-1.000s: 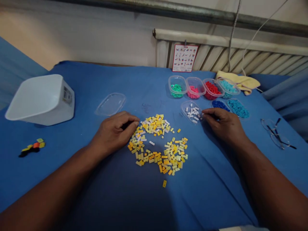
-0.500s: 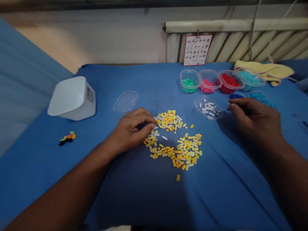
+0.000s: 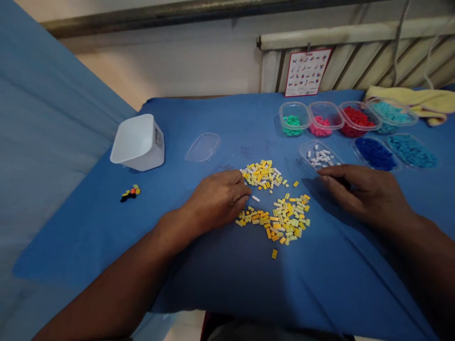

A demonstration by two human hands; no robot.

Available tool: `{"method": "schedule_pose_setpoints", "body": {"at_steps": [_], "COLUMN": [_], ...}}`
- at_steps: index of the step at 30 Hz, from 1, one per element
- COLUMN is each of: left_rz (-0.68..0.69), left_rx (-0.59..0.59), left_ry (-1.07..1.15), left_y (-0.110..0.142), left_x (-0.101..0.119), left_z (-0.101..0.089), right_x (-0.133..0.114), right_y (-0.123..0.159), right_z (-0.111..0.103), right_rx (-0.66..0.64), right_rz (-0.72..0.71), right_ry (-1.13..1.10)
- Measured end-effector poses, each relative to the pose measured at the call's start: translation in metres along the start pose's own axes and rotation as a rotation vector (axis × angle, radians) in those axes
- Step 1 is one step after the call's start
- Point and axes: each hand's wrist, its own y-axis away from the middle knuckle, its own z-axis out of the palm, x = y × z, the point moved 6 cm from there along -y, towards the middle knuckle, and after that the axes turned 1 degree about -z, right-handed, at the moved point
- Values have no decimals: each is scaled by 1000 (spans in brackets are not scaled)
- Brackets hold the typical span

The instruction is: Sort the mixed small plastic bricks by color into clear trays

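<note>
My left hand (image 3: 223,199) rests at the left side of the loose yellow and white toy bricks (image 3: 289,218), its fingers curled down and covering part of them. Whatever lies under or between those fingertips is hidden. A single white brick (image 3: 256,199) lies just right of it. My right hand (image 3: 366,192) hovers by the near edge of a clear shallow tray (image 3: 304,158) of white bricks (image 3: 322,156). Thumb and forefinger are pinched together there; any piece between them is too small to make out.
Clear tubs hold green bricks (image 3: 292,124), pink bricks (image 3: 321,125), red bricks (image 3: 357,116) and turquoise bricks (image 3: 389,111). Dark blue bricks (image 3: 375,152) and light blue bricks (image 3: 412,150) lie in shallow trays. Leftward are a white box (image 3: 133,142), a clear lid (image 3: 203,147) and a small brick cluster (image 3: 131,192).
The view has turned left. My right hand has moved left and closer to me, from beside the dark blue bricks to the white-brick tray. My left hand has shifted slightly right, fingers more curled.
</note>
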Motion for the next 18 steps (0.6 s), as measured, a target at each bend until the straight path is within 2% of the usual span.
{"method": "schedule_pose_setpoints", "body": {"at_steps": [6, 11, 14, 18], "left_rz": [-21, -3, 7, -13], "left_rx": [-42, -93, -106, -143], "left_ry": [49, 100, 115, 150], "left_y": [-1, 3, 4, 2], "left_x": [3, 4, 5, 4], "left_z": [-3, -10, -12, -13], "right_x": [-8, -1, 1, -2], "right_y": [2, 5, 5, 2], "right_z": [9, 15, 12, 9], "right_rx": [-58, -122, -115, -87], "right_rz": [-29, 31, 26, -48], "right_ry": [-83, -130, -149, -138]}}
